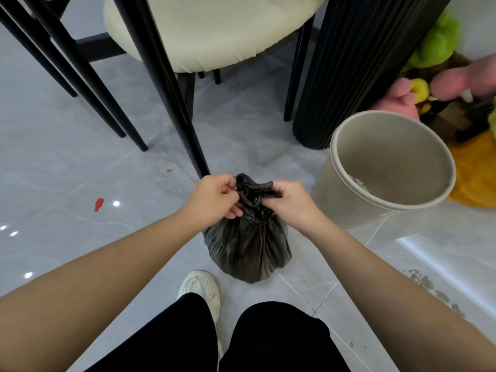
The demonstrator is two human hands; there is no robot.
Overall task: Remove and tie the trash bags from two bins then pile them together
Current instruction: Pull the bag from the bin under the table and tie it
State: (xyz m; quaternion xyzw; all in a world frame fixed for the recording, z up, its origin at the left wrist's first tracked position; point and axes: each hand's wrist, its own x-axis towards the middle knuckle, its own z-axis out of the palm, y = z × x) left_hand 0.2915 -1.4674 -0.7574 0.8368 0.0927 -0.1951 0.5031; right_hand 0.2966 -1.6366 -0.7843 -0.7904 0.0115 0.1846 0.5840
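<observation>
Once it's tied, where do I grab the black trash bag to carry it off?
Take the bunched neck from above, where the left hand and right hand pinch it. It stands upright and narrow; the trash bag below is wide and slack.

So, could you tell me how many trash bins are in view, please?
1. The beige round plastic bin sits right of the black plastic trash bag, beside the black ribbed column. Any second bin is out of view.
</observation>
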